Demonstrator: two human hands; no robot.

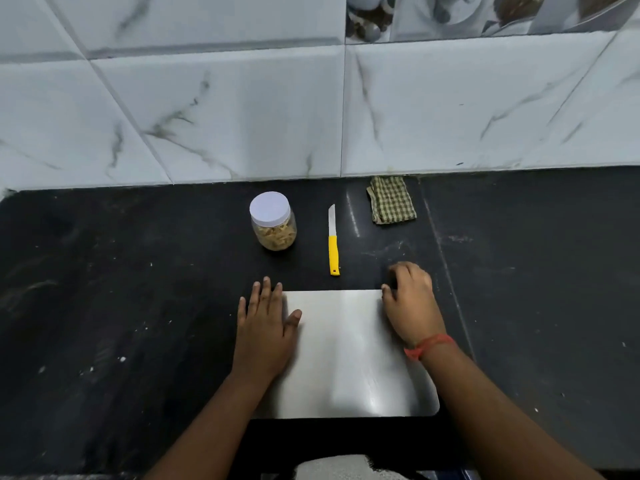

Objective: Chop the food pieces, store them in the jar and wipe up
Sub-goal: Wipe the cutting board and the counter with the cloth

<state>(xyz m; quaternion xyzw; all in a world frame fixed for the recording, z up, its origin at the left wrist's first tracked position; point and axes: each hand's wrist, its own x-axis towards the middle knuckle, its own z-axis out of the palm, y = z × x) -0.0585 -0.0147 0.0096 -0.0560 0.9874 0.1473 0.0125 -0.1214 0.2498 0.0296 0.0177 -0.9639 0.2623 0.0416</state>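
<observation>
Showing a late stage: lidded jar (273, 221) holds chopped pieces, knife (333, 240) lies beside it. Left hand (265, 327) rests flat, right hand (410, 299) grips the bare board (346, 355); cloth (391, 199) unused, wiping apparently remains.

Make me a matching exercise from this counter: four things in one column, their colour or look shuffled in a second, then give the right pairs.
Things
1. jar
2. knife
3. cloth
4. cutting board

Looks
A. green and cream checks, folded by the wall
B. plain silver-grey sheet between the left hand and right hand
C. white lid, pale food pieces inside
D. yellow handle, blade pointing toward the wall

Pairs: 1-C, 2-D, 3-A, 4-B
</observation>
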